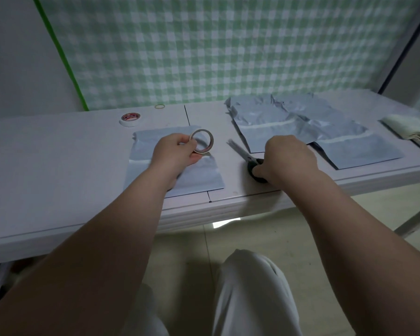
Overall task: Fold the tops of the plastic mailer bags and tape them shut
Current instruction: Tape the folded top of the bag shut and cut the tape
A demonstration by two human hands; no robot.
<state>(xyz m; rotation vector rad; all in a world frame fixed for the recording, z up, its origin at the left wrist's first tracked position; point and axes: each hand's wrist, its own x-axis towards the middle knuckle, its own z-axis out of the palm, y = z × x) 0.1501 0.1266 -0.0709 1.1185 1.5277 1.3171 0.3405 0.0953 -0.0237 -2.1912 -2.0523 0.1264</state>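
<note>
Pinching a tape roll (202,141), the left hand (177,152) hovers over a mailer bag (194,177); the right hand (289,157) grips scissors (244,155).

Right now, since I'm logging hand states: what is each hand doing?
Left hand: holds the tape roll.
Right hand: grips the scissors by the handles.

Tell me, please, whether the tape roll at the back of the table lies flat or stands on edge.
Flat: the tape roll rests on the table, its red-printed core opening facing up.
</note>
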